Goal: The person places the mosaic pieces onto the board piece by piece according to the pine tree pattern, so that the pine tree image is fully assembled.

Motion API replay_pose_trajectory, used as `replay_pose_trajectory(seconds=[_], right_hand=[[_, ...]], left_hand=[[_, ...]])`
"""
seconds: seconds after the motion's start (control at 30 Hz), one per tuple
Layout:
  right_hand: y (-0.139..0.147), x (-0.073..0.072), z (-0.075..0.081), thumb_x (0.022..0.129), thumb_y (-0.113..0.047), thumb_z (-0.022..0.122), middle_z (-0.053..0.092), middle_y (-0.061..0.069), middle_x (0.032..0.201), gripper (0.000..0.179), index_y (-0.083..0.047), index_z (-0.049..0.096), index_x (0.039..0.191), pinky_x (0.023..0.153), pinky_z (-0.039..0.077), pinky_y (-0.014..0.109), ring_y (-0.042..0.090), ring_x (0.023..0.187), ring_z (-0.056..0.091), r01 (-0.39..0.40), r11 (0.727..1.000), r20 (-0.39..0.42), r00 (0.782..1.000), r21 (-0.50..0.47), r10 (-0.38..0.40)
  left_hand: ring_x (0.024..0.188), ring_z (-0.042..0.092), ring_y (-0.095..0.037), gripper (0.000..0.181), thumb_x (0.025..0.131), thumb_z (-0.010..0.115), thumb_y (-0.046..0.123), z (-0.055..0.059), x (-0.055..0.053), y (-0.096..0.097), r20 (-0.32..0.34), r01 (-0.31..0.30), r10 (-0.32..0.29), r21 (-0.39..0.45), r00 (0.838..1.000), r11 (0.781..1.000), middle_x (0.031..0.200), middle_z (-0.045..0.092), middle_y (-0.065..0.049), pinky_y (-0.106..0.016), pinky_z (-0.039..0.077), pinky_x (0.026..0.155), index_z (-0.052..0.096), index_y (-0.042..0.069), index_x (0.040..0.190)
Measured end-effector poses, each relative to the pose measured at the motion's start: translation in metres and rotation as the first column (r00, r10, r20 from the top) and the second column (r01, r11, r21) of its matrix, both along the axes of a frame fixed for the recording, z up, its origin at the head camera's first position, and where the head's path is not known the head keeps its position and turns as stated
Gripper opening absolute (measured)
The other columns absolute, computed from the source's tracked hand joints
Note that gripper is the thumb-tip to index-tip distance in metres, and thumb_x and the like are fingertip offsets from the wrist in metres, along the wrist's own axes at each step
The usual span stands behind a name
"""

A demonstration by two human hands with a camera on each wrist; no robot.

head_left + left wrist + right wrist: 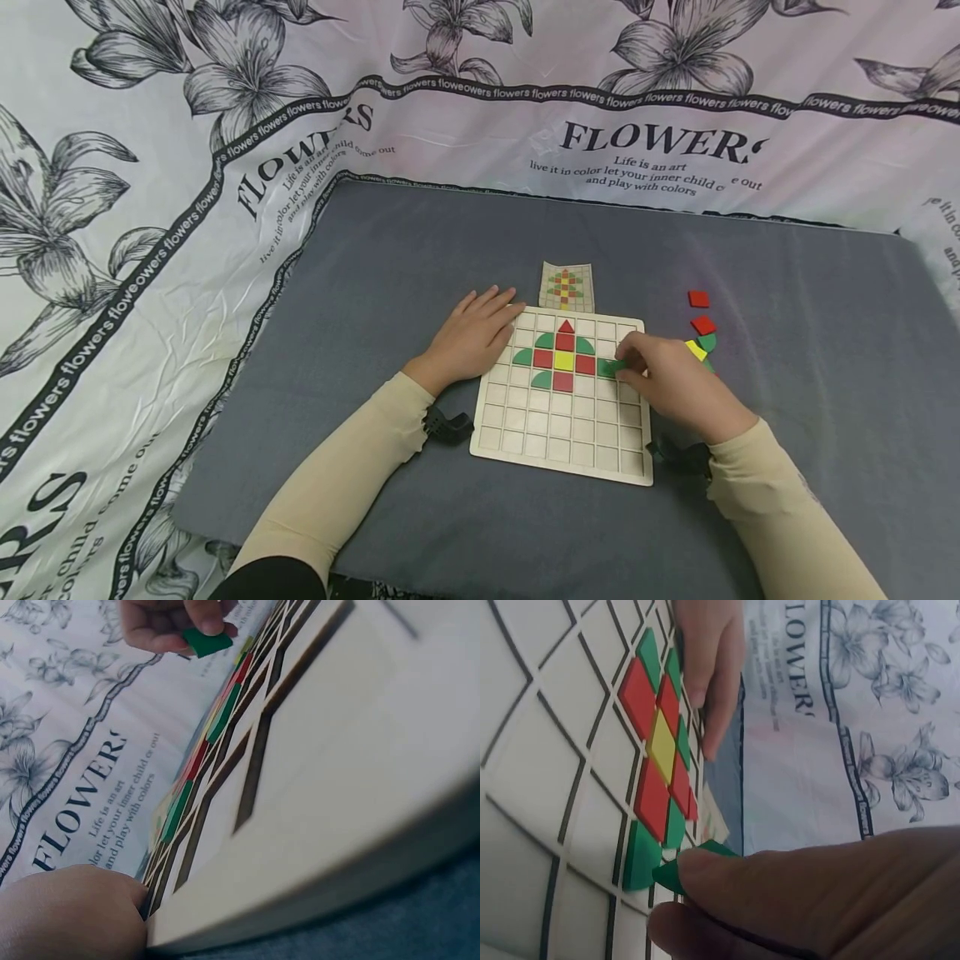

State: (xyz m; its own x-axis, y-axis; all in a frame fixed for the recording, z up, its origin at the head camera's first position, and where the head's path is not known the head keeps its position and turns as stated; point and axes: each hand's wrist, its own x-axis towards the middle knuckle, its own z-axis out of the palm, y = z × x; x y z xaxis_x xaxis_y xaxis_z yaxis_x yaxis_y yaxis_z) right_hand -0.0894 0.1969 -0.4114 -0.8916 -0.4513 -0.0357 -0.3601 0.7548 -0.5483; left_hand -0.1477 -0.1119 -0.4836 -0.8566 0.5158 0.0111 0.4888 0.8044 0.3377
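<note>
A cream gridded board [558, 433] lies on the grey cloth, with red, green and yellow tiles set in its upper cells. A yellow square [563, 360] sits among red squares, and a red triangle [566, 327] tops the pattern. My right hand [678, 383] pinches a green tile [206, 643] between thumb and finger, just over the board's right side. Close beside it, a green rounded piece [640, 855] lies in a cell right of a red square. My left hand [472, 337] rests at the board's upper left edge with its fingers extended.
A small pattern card [567, 288] lies against the board's far edge. To the right of the board are loose tiles: two red squares [699, 298], a yellow piece [696, 349] and green pieces [707, 342], partly behind my right hand. Flower-printed cloth surrounds the table.
</note>
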Motion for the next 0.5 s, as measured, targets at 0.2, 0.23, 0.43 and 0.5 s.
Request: replay_pose_trajectory(seconds=[0.2,0.23,0.43,0.5], right_hand=[[-0.007,0.001,-0.004,0.088,0.004,0.080,0.075,0.004,0.092,0.015,-0.003,0.075,0.100,0.075,0.061,0.042,0.018,0.083,0.071,-0.049,0.999,-0.030,0.998,-0.022,0.049],[-0.008,0.001,-0.004,0.088,0.003,0.080,0.075,0.004,0.093,0.015,-0.003,0.076,0.101,0.076,0.062,0.043,0.018,0.083,0.071,-0.060,0.998,-0.036,0.998,-0.022,0.059],[-0.016,0.001,-0.010,0.090,0.001,0.080,0.074,0.003,0.097,0.020,-0.004,0.081,0.109,0.073,0.060,0.036,0.015,0.081,0.065,-0.112,0.994,-0.075,0.991,0.011,0.113],[-0.018,0.000,-0.012,0.090,0.002,0.079,0.073,0.004,0.098,0.021,-0.004,0.081,0.110,0.070,0.058,0.033,0.014,0.081,0.064,-0.122,0.992,-0.087,0.989,0.017,0.123]], left_hand=[[0.162,0.020,-0.025,0.050,0.115,0.036,0.033,0.000,0.000,0.000,-0.001,0.001,-0.001,0.002,1.000,1.000,0.172,0.031,-0.003,-0.048,0.010,0.132,0.043,0.022,0.163],[0.162,0.020,-0.025,0.050,0.115,0.036,0.033,0.000,0.000,0.000,-0.001,0.000,0.000,0.001,1.000,1.000,0.172,0.031,-0.003,-0.048,0.010,0.132,0.043,0.022,0.163],[0.162,0.019,-0.024,0.049,0.115,0.036,0.033,-0.001,0.000,0.000,-0.007,-0.001,0.001,0.001,1.000,1.000,0.172,0.031,-0.002,-0.047,0.010,0.132,0.043,0.023,0.163],[0.162,0.020,-0.024,0.049,0.115,0.036,0.033,-0.001,0.000,0.000,-0.013,0.001,-0.001,0.006,1.000,1.000,0.172,0.031,-0.002,-0.047,0.010,0.132,0.043,0.023,0.163]])
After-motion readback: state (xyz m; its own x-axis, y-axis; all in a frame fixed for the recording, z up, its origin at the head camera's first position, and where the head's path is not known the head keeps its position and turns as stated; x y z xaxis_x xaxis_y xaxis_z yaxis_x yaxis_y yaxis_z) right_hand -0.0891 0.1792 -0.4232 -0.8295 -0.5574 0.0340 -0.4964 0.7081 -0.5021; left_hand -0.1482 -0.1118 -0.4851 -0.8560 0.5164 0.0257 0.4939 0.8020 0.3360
